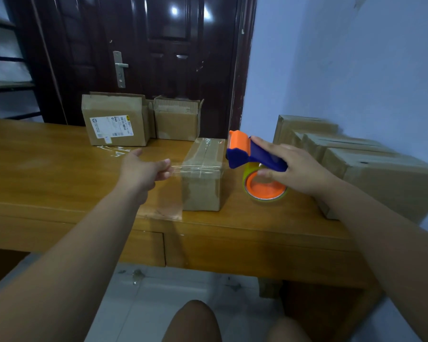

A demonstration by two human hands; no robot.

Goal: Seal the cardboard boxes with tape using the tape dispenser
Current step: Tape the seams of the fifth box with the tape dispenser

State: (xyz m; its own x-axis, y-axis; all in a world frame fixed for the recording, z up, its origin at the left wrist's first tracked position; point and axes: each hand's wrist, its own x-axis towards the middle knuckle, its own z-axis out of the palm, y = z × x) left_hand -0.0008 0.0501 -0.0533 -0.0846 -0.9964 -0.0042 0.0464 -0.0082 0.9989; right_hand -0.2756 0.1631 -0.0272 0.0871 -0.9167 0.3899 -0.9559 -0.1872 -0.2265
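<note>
Head view, so tell me: where did the small box stand?

— On the wooden table, near its front edge, between the two hands, with tape already laid along its top seam.

— And the hands?

— The left hand pinched the free end of the clear tape between thumb and fingers, left of the box. The right hand was wrapped round the handle of the tape dispenser, held just right of the box, above the table. The strip ran taut between them, level with the box's near top edge; whether it touched yet, I couldn't tell.

— Why drawn out past both sides?

— I judged it was meant to overhang, so the ends could fold down the sides. Tension kept it from wrinkling.

— Anything else?

— Two open boxes stood at the back by the door. A row of boxes lay at the right along the wall; sealed or not, I couldn't tell.
</note>
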